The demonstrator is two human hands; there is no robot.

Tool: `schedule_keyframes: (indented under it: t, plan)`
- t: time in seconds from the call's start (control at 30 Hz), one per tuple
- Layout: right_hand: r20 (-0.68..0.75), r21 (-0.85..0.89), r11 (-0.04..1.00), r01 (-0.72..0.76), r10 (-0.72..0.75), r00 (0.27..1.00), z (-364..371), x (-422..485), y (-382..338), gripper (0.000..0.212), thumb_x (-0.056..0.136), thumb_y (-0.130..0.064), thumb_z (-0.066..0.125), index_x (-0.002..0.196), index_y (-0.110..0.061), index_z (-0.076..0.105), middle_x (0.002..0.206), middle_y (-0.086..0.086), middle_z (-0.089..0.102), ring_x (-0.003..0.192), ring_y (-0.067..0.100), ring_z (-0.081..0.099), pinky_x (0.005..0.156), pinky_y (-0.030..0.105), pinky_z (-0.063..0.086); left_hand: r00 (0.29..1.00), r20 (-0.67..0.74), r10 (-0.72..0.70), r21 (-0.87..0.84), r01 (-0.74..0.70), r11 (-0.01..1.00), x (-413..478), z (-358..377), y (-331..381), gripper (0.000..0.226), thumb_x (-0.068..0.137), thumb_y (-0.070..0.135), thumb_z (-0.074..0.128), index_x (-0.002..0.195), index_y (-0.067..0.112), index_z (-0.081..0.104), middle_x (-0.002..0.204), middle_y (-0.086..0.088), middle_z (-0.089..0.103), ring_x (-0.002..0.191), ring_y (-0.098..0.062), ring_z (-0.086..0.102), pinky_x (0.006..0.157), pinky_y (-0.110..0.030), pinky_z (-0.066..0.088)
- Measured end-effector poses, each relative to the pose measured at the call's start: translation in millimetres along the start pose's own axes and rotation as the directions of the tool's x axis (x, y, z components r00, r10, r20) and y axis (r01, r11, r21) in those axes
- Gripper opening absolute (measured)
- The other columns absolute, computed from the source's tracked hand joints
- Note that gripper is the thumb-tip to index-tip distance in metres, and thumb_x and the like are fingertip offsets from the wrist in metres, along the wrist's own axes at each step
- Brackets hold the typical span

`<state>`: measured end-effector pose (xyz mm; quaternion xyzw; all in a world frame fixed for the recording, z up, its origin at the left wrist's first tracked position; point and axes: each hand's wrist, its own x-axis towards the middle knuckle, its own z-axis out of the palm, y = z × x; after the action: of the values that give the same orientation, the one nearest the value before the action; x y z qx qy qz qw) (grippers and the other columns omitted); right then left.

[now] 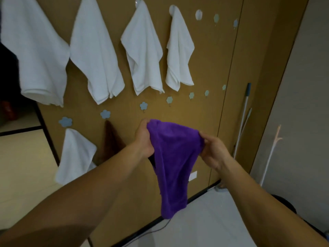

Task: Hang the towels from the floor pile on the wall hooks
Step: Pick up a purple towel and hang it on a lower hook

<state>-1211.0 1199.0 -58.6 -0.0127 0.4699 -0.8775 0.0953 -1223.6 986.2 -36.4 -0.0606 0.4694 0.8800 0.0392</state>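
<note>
A purple towel (173, 163) hangs in front of the brown wall panel (210, 56), held by its top edge. My left hand (144, 139) grips its left corner and my right hand (212, 150) pinches its right corner. Just above the towel a bare flower-shaped hook (143, 106) sits in a lower row of hooks, with more bare hooks (169, 99) running to the right. Several white towels (145, 50) hang from the upper hooks. In the lower row a white towel (75, 155) and a brown towel (111, 139) hang at the left.
A mop handle (243, 118) leans against the wall at the right, beside a thin white stand (270, 154). A white outlet (193, 175) sits low on the panel. A cable (156, 229) runs along the pale floor by the baseboard.
</note>
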Motion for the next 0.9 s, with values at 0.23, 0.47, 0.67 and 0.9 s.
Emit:
schedule_keyframes:
  t: [0.23, 0.47, 0.67, 0.9]
  plan:
    - [-0.227, 0.038, 0.987, 0.158, -0.145, 0.963, -19.8, 24.2, -39.5, 0.044, 0.090, 0.003, 0.059, 0.130, -0.013, 0.049, 0.110, 0.011, 0.061, 0.103, 0.023, 0.061, 0.099, 0.039, 0.048, 0.980, -0.197, 0.042, 0.274, 0.014, 0.962, -1.6, -49.4, 19.4, 0.022, 0.098, 0.018, 0.045, 0.100, 0.007, 0.065, 0.094, -0.014, 0.070, 0.079, -0.026, 0.068, 0.066, -0.038, 0.057]
    - [-0.224, -0.288, 0.956, -0.052, -0.014, 0.974, -52.0, 36.0, -28.1, 0.049, 0.090, -0.004, 0.062, 0.137, -0.004, 0.049, 0.132, 0.012, 0.056, 0.111, 0.023, 0.056, 0.092, 0.035, 0.047, 0.909, -0.398, 0.123, 0.456, 0.080, 0.886, 8.7, -85.8, 22.3, 0.020, 0.095, 0.020, 0.055, 0.101, 0.003, 0.063, 0.080, -0.012, 0.067, 0.055, -0.020, 0.065, 0.042, -0.027, 0.051]
    - [-0.153, -0.671, 0.684, -0.284, 0.248, 0.957, -72.7, 35.0, -13.7, 0.042, 0.088, -0.016, 0.069, 0.127, -0.019, 0.054, 0.108, 0.006, 0.064, 0.086, 0.019, 0.056, 0.066, 0.031, 0.040, 0.857, -0.472, 0.209, 0.524, 0.081, 0.848, 18.2, -118.7, 32.4, 0.034, 0.083, 0.028, 0.070, 0.105, 0.002, 0.066, 0.091, -0.014, 0.072, 0.080, -0.028, 0.069, 0.066, -0.041, 0.058]
    - [-0.088, -0.616, 0.725, -0.308, 0.325, 0.941, -76.9, 39.1, -21.3, 0.049, 0.081, -0.012, 0.072, 0.125, -0.014, 0.049, 0.113, 0.010, 0.059, 0.084, 0.019, 0.054, 0.057, 0.026, 0.045, 0.858, -0.461, 0.227, 0.578, 0.097, 0.810, 22.8, -132.8, 38.1, 0.025, 0.081, 0.030, 0.073, 0.092, 0.009, 0.063, 0.085, -0.007, 0.068, 0.080, -0.024, 0.066, 0.063, -0.035, 0.054]
